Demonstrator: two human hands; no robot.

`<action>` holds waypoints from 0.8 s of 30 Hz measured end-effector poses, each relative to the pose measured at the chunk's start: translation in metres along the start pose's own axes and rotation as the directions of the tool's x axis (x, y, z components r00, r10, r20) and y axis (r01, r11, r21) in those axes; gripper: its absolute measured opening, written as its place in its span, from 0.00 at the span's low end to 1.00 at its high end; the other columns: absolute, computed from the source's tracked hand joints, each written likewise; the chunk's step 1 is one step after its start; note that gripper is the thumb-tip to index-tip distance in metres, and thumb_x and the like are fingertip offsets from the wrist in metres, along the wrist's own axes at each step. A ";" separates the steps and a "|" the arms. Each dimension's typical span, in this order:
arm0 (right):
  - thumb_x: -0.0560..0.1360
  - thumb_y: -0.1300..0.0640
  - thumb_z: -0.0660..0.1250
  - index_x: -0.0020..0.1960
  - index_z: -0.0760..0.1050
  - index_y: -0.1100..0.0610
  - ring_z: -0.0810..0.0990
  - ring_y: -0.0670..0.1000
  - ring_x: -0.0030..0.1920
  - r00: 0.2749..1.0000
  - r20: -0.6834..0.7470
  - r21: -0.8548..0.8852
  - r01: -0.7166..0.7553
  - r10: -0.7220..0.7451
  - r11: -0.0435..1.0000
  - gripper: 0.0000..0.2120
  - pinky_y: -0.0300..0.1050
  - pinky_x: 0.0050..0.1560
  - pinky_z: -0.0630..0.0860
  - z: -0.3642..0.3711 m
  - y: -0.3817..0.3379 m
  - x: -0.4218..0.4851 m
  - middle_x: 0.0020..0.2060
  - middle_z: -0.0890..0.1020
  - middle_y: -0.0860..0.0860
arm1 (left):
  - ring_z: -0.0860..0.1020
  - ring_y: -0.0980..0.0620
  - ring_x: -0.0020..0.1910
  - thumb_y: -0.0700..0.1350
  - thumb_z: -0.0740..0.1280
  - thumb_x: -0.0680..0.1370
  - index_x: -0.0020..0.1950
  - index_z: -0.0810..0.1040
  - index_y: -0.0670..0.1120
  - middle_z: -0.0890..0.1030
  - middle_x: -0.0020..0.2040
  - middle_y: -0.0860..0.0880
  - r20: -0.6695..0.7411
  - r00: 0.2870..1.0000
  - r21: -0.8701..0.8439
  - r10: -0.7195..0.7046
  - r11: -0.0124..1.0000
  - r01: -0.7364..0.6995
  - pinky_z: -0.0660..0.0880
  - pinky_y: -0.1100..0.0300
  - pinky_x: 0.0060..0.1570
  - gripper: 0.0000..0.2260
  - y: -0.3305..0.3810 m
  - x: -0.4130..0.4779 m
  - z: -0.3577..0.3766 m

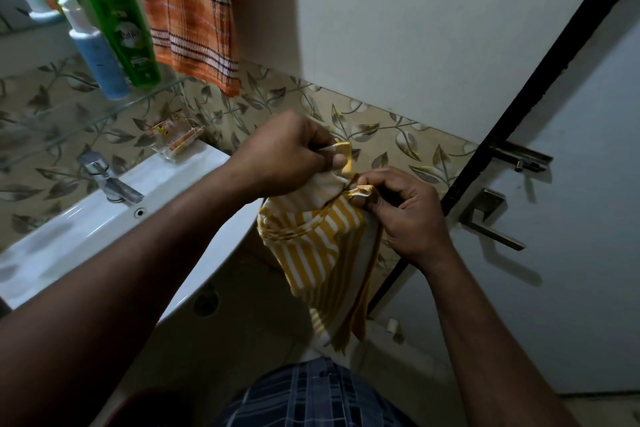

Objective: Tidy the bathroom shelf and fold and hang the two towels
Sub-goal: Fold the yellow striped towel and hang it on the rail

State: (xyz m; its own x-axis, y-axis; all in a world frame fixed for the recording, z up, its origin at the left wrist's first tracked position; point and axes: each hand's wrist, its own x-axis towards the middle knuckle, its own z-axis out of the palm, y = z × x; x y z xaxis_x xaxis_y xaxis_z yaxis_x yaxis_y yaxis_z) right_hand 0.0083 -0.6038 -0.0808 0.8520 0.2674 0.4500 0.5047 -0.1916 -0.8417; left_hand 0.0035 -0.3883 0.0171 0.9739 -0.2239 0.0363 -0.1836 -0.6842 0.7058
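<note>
I have the yellow-and-white striped towel [318,253] gathered up in both hands, out in front of my waist and just off the right end of the washbasin [104,218]. My left hand [291,152] is closed tight around one bunched top corner, a small yellow edge poking out past my thumb. My right hand [405,211] pinches another folded corner between thumb and curled fingers, just right of the left hand and a little lower — the two hands nearly touch. The rest of the towel hangs down between them in a loose, crumpled fold, its tail ending above my checked shorts [311,395].

Up and to the left of the basin, the orange striped towel [194,14] hangs flat against the wall, its lower edge reaching down to the leaf-patterned tiles [381,135]. Left of that towel, a glass shelf [104,111] above the basin carries a green bottle [121,28] and a white-and-blue bottle [95,52] standing side by side, touching or nearly so; both show again in the mirror behind. The chrome tap [107,180] sits on the basin's back rim, and a clear soap holder [175,137] rests at the basin's far right corner. To the right of my hands — well clear of the basin — is the door [571,253] with its metal handle [491,222].
</note>
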 end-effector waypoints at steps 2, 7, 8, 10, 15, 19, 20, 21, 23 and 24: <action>0.75 0.64 0.76 0.53 0.84 0.52 0.84 0.49 0.56 1.000 -0.001 -0.001 -0.008 0.008 1.000 0.10 0.47 0.58 0.81 0.002 -0.001 0.000 0.52 0.86 0.46 | 0.81 0.51 0.35 0.49 0.72 0.80 0.43 0.85 0.48 0.83 0.36 0.49 -0.085 0.996 0.033 0.040 0.999 -0.037 0.78 0.51 0.35 0.09 -0.001 0.000 0.005; 0.74 0.65 0.77 0.52 0.86 0.56 0.81 0.51 0.64 0.999 -0.027 -0.032 0.044 -0.044 0.999 0.08 0.43 0.62 0.79 -0.005 -0.011 -0.002 0.58 0.83 0.50 | 0.79 0.65 0.31 0.47 0.72 0.81 0.47 0.86 0.51 0.82 0.34 0.57 -0.250 0.967 -0.029 0.043 0.998 -0.051 0.69 0.72 0.28 0.05 -0.009 0.007 0.005; 0.74 0.66 0.76 0.52 0.86 0.56 0.83 0.51 0.60 0.998 -0.019 -0.007 0.059 -0.059 0.998 0.09 0.44 0.59 0.80 -0.005 -0.016 -0.003 0.55 0.84 0.50 | 0.80 0.65 0.32 0.48 0.72 0.81 0.49 0.86 0.51 0.83 0.36 0.58 -0.254 0.966 -0.046 0.039 0.998 -0.052 0.71 0.71 0.31 0.04 -0.009 0.008 0.006; 0.76 0.68 0.74 0.53 0.84 0.54 0.85 0.50 0.55 0.998 0.015 0.095 0.051 -0.053 0.994 0.11 0.44 0.55 0.81 -0.001 -0.025 -0.003 0.51 0.87 0.49 | 0.82 0.65 0.40 0.48 0.73 0.80 0.55 0.87 0.51 0.84 0.43 0.59 -0.241 0.968 -0.027 0.069 0.997 -0.078 0.76 0.68 0.39 0.06 -0.007 0.007 0.006; 0.75 0.66 0.75 0.58 0.82 0.54 0.86 0.49 0.58 0.999 -0.018 0.193 0.039 -0.036 0.981 0.15 0.42 0.57 0.81 0.006 -0.042 0.004 0.54 0.87 0.47 | 0.80 0.69 0.39 0.44 0.74 0.79 0.53 0.87 0.55 0.81 0.38 0.64 -0.075 0.985 0.081 0.156 0.985 -0.149 0.72 0.75 0.36 0.07 0.004 0.006 0.010; 0.72 0.62 0.78 0.50 0.80 0.52 0.86 0.49 0.51 0.990 -0.137 0.223 0.019 0.012 0.975 0.11 0.41 0.51 0.81 0.008 -0.047 0.007 0.47 0.86 0.47 | 0.85 0.54 0.39 0.47 0.71 0.81 0.48 0.88 0.49 0.87 0.40 0.52 -0.003 0.995 -0.194 0.095 0.977 -0.094 0.81 0.59 0.38 0.06 0.004 0.003 0.005; 0.72 0.63 0.78 0.50 0.80 0.53 0.86 0.49 0.50 0.986 -0.166 0.213 0.019 0.017 0.977 0.11 0.41 0.50 0.81 0.008 -0.048 0.006 0.46 0.86 0.47 | 0.86 0.48 0.41 0.47 0.70 0.82 0.49 0.88 0.47 0.88 0.41 0.49 0.024 0.997 -0.295 0.079 0.953 -0.068 0.82 0.54 0.41 0.08 0.004 0.001 0.003; 0.73 0.64 0.78 0.50 0.81 0.53 0.86 0.49 0.49 0.981 -0.193 0.209 0.013 0.028 0.978 0.11 0.40 0.50 0.81 0.008 -0.048 0.006 0.46 0.85 0.48 | 0.87 0.45 0.42 0.48 0.70 0.82 0.51 0.88 0.45 0.88 0.43 0.47 0.037 0.997 -0.367 0.067 0.929 -0.049 0.83 0.51 0.43 0.09 0.004 -0.001 0.002; 0.73 0.64 0.77 0.52 0.81 0.54 0.86 0.50 0.51 0.976 -0.211 0.212 -0.010 0.056 0.977 0.11 0.42 0.51 0.81 0.006 -0.048 0.005 0.48 0.86 0.51 | 0.87 0.47 0.44 0.48 0.70 0.82 0.53 0.88 0.45 0.88 0.44 0.47 0.012 0.997 -0.370 0.071 0.927 -0.062 0.83 0.49 0.46 0.09 0.004 -0.002 0.001; 0.74 0.64 0.77 0.53 0.81 0.55 0.86 0.51 0.52 0.976 -0.210 0.201 -0.019 0.062 0.979 0.11 0.43 0.52 0.82 0.005 -0.048 0.005 0.49 0.86 0.52 | 0.87 0.50 0.44 0.48 0.70 0.81 0.54 0.88 0.47 0.88 0.44 0.49 -0.011 0.997 -0.323 0.082 0.943 -0.081 0.83 0.50 0.46 0.08 0.005 -0.002 0.002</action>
State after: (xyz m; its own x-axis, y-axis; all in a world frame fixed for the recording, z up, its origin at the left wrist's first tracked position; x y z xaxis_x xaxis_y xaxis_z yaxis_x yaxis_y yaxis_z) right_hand -0.0127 -0.5885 -0.0397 0.8917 0.0509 0.4498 0.4505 -0.0027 -0.8928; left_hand 0.0003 -0.3927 0.0188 0.9571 -0.2715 0.1014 -0.2087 -0.4029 0.8911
